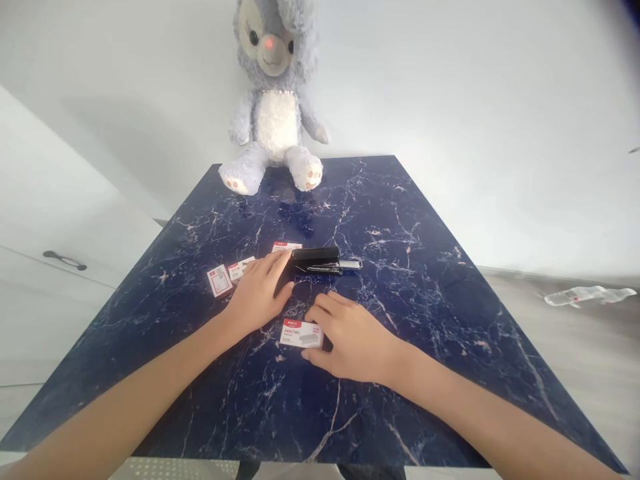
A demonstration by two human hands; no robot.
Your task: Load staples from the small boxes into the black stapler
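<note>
A black stapler (316,256) lies sideways on the table, with a shiny metal part (353,265) jutting out of its right end. My left hand (260,290) grips the stapler's left end between fingers and thumb. Nearer to me, a small white and red staple box (299,333) marked 24/6 lies flat. Curled around that box's right end are the thumb and fingers of my right hand (353,340). Two similar small boxes, one upright-looking (219,281) and one beside it (241,268), are left of my left hand. Another box (287,247) shows partly behind the stapler.
The dark blue marbled table (400,373) narrows toward the wall. At its far edge sits a large grey-lilac plush toy (277,127). A clear plastic bottle (587,295) lies on the floor to the right. White drawers with a black handle (65,260) stand at the left.
</note>
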